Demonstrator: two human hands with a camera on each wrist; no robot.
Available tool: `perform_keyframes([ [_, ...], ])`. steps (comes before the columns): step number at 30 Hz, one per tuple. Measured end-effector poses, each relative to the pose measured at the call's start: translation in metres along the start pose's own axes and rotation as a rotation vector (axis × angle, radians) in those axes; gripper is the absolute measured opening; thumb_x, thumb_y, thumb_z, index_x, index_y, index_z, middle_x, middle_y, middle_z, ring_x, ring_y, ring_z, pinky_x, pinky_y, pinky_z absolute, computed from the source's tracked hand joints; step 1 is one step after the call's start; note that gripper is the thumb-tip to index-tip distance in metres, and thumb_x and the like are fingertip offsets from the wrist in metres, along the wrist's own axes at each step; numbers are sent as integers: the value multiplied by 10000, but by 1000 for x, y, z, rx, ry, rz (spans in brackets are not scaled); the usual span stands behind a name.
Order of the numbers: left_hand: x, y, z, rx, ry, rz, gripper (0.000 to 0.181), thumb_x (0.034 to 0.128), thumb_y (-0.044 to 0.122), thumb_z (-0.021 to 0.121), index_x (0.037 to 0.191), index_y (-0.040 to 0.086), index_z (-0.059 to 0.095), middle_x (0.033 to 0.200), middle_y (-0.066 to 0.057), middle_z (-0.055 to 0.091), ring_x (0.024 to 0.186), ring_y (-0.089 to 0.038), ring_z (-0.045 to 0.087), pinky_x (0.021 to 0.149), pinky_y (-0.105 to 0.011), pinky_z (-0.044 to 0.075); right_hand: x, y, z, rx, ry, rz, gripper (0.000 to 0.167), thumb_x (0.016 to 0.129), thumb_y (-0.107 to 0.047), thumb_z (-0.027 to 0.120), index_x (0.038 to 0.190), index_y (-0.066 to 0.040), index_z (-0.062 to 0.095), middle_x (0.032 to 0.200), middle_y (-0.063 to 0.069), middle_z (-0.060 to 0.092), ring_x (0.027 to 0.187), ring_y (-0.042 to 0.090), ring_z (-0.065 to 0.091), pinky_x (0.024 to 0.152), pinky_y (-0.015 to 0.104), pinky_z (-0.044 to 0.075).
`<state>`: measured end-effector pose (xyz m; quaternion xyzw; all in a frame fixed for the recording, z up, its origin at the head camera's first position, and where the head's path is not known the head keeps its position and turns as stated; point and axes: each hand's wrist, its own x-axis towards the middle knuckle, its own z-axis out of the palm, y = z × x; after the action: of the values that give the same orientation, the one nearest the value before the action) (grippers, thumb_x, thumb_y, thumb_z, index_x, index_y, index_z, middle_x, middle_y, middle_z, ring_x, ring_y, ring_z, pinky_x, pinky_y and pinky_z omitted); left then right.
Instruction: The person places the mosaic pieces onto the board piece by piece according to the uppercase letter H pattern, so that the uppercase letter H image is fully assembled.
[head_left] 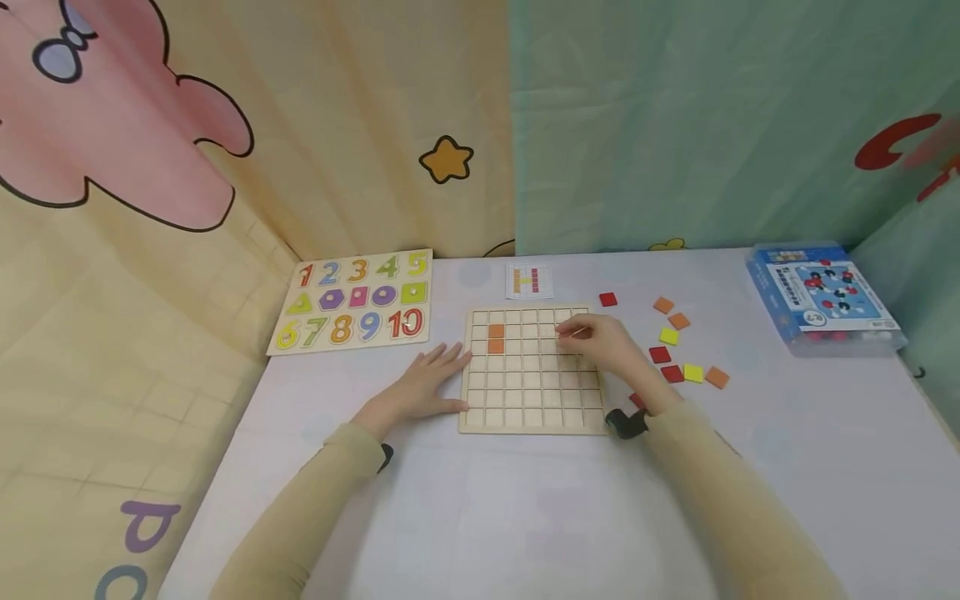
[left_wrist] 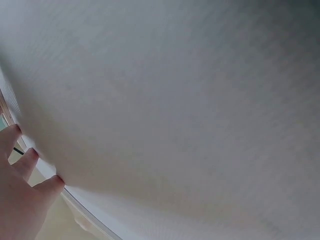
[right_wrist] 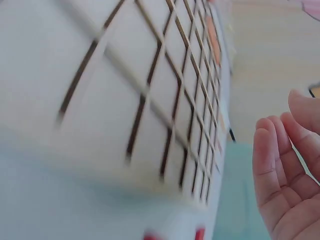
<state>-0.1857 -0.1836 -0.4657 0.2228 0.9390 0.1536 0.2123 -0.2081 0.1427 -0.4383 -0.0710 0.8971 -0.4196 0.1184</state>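
A wooden grid board [head_left: 532,393] lies on the table, with two orange tiles [head_left: 496,339] in adjoining squares near its upper left. My left hand [head_left: 420,387] has its fingers spread and fingertips touching the board's left edge. In the left wrist view, that hand [left_wrist: 25,187] touches the edge too. Above the board's upper right squares is my right hand [head_left: 600,342], thumb and fingertips close together. The right wrist view shows this hand [right_wrist: 290,170] with fingers bent and no tile visible; whether it pinches anything is unclear.
Loose red, yellow [head_left: 693,372] and orange tiles lie right of the board, one partly behind my right wrist. A small pattern card [head_left: 528,282] lies beyond the board. A number puzzle [head_left: 352,304] is at back left, and a blue-edged box [head_left: 828,296] at back right.
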Motion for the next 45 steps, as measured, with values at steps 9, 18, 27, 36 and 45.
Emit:
perform_keyframes([
  [9, 2, 0, 0, -4, -11, -2, 908, 864, 533, 687, 1583, 266, 201, 1671, 11, 78, 1549, -285, -7, 1251, -533, 13, -59, 60, -64, -36, 145, 144, 426, 928, -347, 684, 1244, -64, 643, 1141, 145, 680, 971, 244, 630, 725, 319, 567],
  [18, 3, -2, 0, 4, -5, -7, 915, 861, 540, 687, 1583, 271, 193, 1670, 12, 77, 1548, -289, -1, 1250, -542, 21, -96, 102, -102, -44, 123, 219, 585, 986, -457, 550, 1383, -29, 513, 1337, 265, 550, 1182, 416, 530, 924, 492, 545],
  [27, 1, 0, -2, 0, 4, 1, 913, 861, 527, 694, 1582, 243, 212, 1669, -15, 91, 1546, -308, 7, 1247, -551, 24, -104, 125, -107, -75, 114, 266, 684, 954, -505, 583, 1371, 31, 495, 1324, 315, 539, 1178, 446, 509, 955, 599, 488],
  [36, -1, 0, 1, -7, 0, 1, 908, 862, 508, 702, 1582, 241, 217, 1669, -13, 97, 1547, -303, 14, 1248, -550, 26, -106, 135, -104, -120, 119, 251, 666, 942, -472, 623, 1319, 70, 531, 1238, 321, 590, 1083, 430, 564, 857, 498, 549],
  [45, -1, 0, 0, -3, -2, 0, 912, 859, 536, 691, 1582, 260, 209, 1671, -4, 91, 1548, -294, 6, 1250, -544, 26, -99, 136, -101, -180, 115, 224, 511, 940, -284, 666, 1275, 88, 562, 1190, 323, 597, 1036, 415, 560, 856, 521, 534],
])
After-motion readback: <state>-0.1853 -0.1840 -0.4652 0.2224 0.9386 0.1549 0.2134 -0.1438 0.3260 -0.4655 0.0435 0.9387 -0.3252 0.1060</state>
